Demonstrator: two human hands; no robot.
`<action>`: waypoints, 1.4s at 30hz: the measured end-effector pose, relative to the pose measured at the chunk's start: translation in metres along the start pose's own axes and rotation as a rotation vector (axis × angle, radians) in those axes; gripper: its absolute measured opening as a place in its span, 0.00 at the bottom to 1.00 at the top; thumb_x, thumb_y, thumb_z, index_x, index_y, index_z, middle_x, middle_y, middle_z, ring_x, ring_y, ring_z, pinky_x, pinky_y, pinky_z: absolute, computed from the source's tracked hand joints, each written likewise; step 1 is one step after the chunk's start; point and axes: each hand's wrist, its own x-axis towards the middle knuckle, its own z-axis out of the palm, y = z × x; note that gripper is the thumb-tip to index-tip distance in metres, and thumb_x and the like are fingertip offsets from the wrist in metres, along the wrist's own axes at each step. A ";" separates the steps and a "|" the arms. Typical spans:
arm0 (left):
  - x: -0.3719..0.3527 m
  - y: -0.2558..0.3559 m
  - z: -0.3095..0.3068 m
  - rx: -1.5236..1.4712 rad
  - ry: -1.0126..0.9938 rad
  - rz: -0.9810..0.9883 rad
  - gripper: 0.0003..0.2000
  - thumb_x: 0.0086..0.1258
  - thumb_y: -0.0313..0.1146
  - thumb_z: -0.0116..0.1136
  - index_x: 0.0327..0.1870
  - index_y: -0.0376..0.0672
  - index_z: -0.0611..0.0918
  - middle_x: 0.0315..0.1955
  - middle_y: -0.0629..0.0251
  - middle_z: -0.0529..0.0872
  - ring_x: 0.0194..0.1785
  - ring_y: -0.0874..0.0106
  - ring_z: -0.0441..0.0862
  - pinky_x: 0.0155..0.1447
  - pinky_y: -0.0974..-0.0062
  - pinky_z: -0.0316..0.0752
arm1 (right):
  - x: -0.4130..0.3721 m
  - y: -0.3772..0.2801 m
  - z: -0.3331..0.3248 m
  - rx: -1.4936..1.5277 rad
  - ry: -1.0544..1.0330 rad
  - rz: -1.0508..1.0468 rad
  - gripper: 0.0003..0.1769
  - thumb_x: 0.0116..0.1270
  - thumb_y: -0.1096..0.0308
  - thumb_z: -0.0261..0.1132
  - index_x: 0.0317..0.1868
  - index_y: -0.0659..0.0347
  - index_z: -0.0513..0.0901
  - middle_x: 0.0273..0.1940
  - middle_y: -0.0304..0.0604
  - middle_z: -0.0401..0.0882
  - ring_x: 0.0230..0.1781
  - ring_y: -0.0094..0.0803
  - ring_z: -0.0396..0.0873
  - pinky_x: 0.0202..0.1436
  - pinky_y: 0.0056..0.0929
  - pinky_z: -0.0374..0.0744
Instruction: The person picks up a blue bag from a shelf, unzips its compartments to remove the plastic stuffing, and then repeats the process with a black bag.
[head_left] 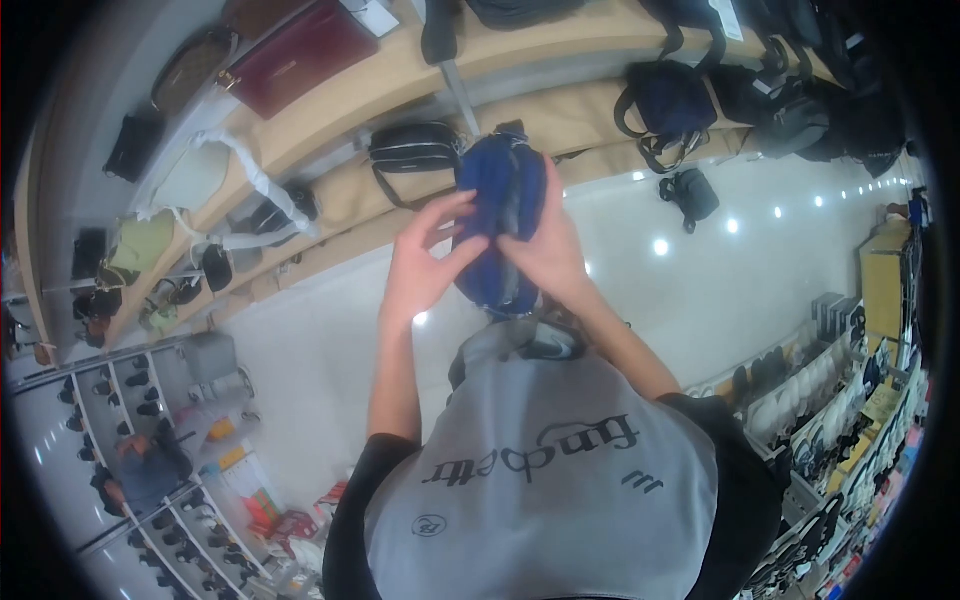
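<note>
A small dark-blue bag (482, 205) is held up in front of my chest, with a dark grey zip strip running down its middle. My left hand (430, 255) grips its left side, fingers curled and thumb across the front. On the other side, my right hand (548, 245) closes round the right edge, its thumb near the middle strip. Both thumbs almost meet there. Behind the bag, on a low wooden shelf, lies a black shoulder bag (415, 148) with zips.
Wooden shelves (370, 75) with several bags curve across the top, including a dark-red bag (300, 55) and a navy backpack (668, 100). A small black bag (690, 197) is on the shiny floor (740, 270). Shoe racks (815, 420) stand right; a person (150, 470) is at left.
</note>
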 end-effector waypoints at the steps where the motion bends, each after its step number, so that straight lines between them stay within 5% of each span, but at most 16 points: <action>1: -0.001 -0.015 -0.013 -0.263 -0.130 -0.060 0.27 0.89 0.38 0.64 0.83 0.40 0.76 0.76 0.54 0.83 0.80 0.62 0.80 0.80 0.57 0.78 | 0.002 0.007 -0.001 0.058 -0.006 -0.014 0.68 0.64 0.69 0.79 0.94 0.55 0.42 0.78 0.68 0.76 0.72 0.64 0.85 0.76 0.48 0.83; 4: 0.006 -0.051 -0.015 -0.438 0.230 -0.223 0.29 0.92 0.47 0.58 0.84 0.39 0.73 0.73 0.50 0.84 0.79 0.61 0.81 0.82 0.55 0.76 | 0.006 0.021 0.001 0.209 -0.005 -0.120 0.62 0.71 0.71 0.77 0.93 0.61 0.43 0.78 0.68 0.78 0.76 0.59 0.84 0.81 0.45 0.78; 5: 0.007 -0.059 -0.012 -0.251 0.273 -0.273 0.31 0.93 0.54 0.53 0.83 0.38 0.75 0.73 0.50 0.85 0.76 0.59 0.83 0.80 0.54 0.79 | 0.005 0.018 0.002 0.265 0.004 -0.170 0.61 0.72 0.71 0.77 0.93 0.62 0.44 0.77 0.68 0.79 0.77 0.59 0.83 0.81 0.46 0.78; 9: 0.000 -0.114 -0.011 -1.206 0.091 -0.748 0.28 0.92 0.52 0.56 0.78 0.38 0.80 0.67 0.54 0.89 0.67 0.62 0.88 0.72 0.63 0.84 | 0.002 0.014 0.007 0.313 -0.036 -0.257 0.59 0.74 0.67 0.79 0.91 0.66 0.47 0.76 0.68 0.79 0.77 0.55 0.82 0.82 0.46 0.77; 12: -0.014 -0.134 -0.008 -1.375 -0.028 -0.608 0.27 0.91 0.51 0.57 0.77 0.38 0.81 0.64 0.55 0.91 0.63 0.60 0.91 0.69 0.61 0.86 | -0.004 -0.035 -0.020 0.287 -0.153 0.034 0.55 0.75 0.63 0.79 0.90 0.65 0.53 0.77 0.68 0.77 0.76 0.55 0.82 0.82 0.46 0.77; 16: -0.014 -0.065 0.001 -1.362 0.099 -0.669 0.27 0.90 0.49 0.56 0.78 0.38 0.82 0.68 0.53 0.91 0.66 0.60 0.91 0.72 0.62 0.85 | 0.008 -0.052 -0.034 0.114 0.005 -0.052 0.38 0.78 0.56 0.79 0.79 0.68 0.76 0.74 0.64 0.82 0.71 0.51 0.86 0.70 0.43 0.86; 23: -0.019 -0.071 0.000 -1.500 0.030 -0.432 0.29 0.88 0.49 0.56 0.81 0.38 0.80 0.72 0.48 0.89 0.69 0.54 0.91 0.77 0.57 0.84 | 0.021 -0.045 -0.031 0.374 0.009 -0.006 0.32 0.86 0.53 0.71 0.75 0.73 0.84 0.62 0.52 0.91 0.59 0.35 0.89 0.61 0.33 0.86; 26: -0.028 -0.069 0.000 -1.343 0.082 -0.419 0.29 0.88 0.47 0.58 0.81 0.38 0.79 0.72 0.47 0.88 0.70 0.54 0.90 0.79 0.55 0.83 | 0.023 -0.049 -0.036 0.469 -0.137 0.075 0.26 0.86 0.57 0.71 0.69 0.73 0.88 0.57 0.47 0.93 0.54 0.28 0.88 0.60 0.29 0.83; 29: -0.032 -0.054 -0.006 -1.441 0.069 -0.497 0.29 0.87 0.47 0.58 0.81 0.38 0.79 0.73 0.46 0.87 0.72 0.54 0.89 0.80 0.53 0.82 | 0.021 -0.057 -0.044 0.227 -0.107 0.097 0.20 0.86 0.62 0.72 0.64 0.72 0.91 0.53 0.43 0.93 0.48 0.24 0.87 0.58 0.29 0.83; 32: -0.038 -0.068 -0.012 -1.367 0.163 -0.578 0.28 0.88 0.45 0.58 0.80 0.37 0.80 0.72 0.48 0.88 0.72 0.53 0.89 0.81 0.53 0.81 | 0.025 -0.041 -0.046 0.283 -0.147 0.029 0.13 0.85 0.66 0.72 0.54 0.71 0.92 0.52 0.42 0.93 0.47 0.26 0.89 0.57 0.30 0.84; 35: -0.028 -0.063 -0.023 -1.321 0.100 -0.525 0.31 0.90 0.38 0.55 0.88 0.36 0.69 0.83 0.53 0.77 0.84 0.61 0.76 0.88 0.62 0.69 | 0.016 -0.050 -0.059 0.111 -0.048 -0.165 0.10 0.83 0.67 0.74 0.49 0.69 0.91 0.46 0.43 0.92 0.45 0.32 0.91 0.52 0.34 0.85; 38: -0.013 -0.062 -0.026 -1.204 -0.027 -0.342 0.35 0.88 0.34 0.56 0.92 0.38 0.63 0.88 0.54 0.70 0.89 0.63 0.68 0.91 0.64 0.62 | 0.004 -0.065 -0.077 -0.323 -0.156 -0.469 0.08 0.79 0.69 0.76 0.49 0.66 0.91 0.41 0.48 0.87 0.41 0.42 0.90 0.48 0.38 0.85; 42: -0.011 -0.042 -0.012 -1.218 -0.012 -0.266 0.38 0.85 0.35 0.60 0.93 0.39 0.62 0.88 0.53 0.70 0.90 0.60 0.68 0.91 0.62 0.63 | -0.016 -0.079 -0.067 -0.304 -0.123 -0.453 0.05 0.77 0.73 0.76 0.48 0.64 0.91 0.42 0.49 0.86 0.37 0.44 0.87 0.43 0.39 0.85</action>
